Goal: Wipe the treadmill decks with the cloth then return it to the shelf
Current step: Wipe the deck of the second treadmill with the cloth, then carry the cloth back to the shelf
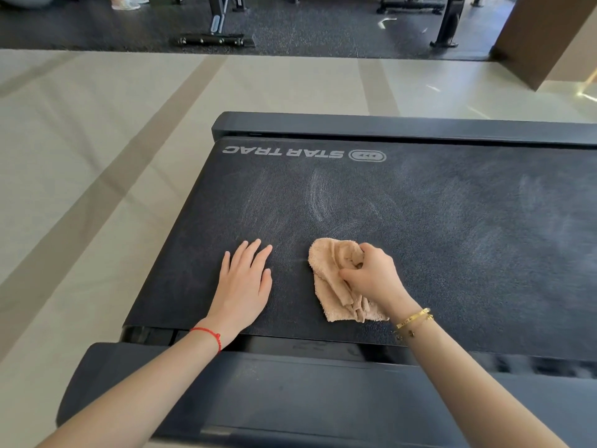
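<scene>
A black treadmill deck (420,227) with a "STAR TRAC" logo fills the middle of the head view, streaked with pale wipe marks. A crumpled tan cloth (329,286) lies on the belt near its front edge. My right hand (371,273) grips the bunched top of the cloth, fingers curled into it. My left hand (245,279) rests flat on the belt to the left of the cloth, fingers straight and spread, holding nothing.
The treadmill's dark side rail (290,399) runs across the bottom under my forearms, and another rail (387,126) borders the far side. Beige floor (97,156) lies left and beyond. Gym machine bases (213,37) stand on dark flooring at the back. A brown panel (549,33) leans at top right.
</scene>
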Demonstrator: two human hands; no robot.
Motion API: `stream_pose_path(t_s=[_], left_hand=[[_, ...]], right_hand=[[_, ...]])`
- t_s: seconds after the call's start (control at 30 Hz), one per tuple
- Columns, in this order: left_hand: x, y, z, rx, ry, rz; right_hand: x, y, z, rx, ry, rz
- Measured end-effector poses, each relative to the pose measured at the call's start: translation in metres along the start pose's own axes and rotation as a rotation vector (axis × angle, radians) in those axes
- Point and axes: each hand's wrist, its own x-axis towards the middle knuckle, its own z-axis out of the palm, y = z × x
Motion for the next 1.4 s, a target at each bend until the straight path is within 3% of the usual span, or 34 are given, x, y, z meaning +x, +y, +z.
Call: stream_pose_path(t_s=[0.27,0.43,0.7,1.13,1.4], left_hand=[[-0.018,0.005,-0.021,0.001,-0.005,0.052],[-0.021,0.000,-0.029,-0.033,-0.001,0.051],[-0.002,-0.021,-0.075,-0.069,0.023,-0.022],[-0.047,-0.005,-0.334,-0.064,0.151,-0.195],[-0.118,0.044,-0.553,-0.024,0.193,-0.341]], right_hand=[[-0.020,-0.006,-0.001,-0.126,0.017,-0.175],[-0.022,-0.017,-0.005,0.146,0.043,-0.093],[0.004,-0.069,-0.008,0.612,-0.247,0.104],[-0.036,-0.267,-0.129,0.629,-0.412,0.126],[-0.118,-0.419,-0.252,0.670,-0.518,0.135]])
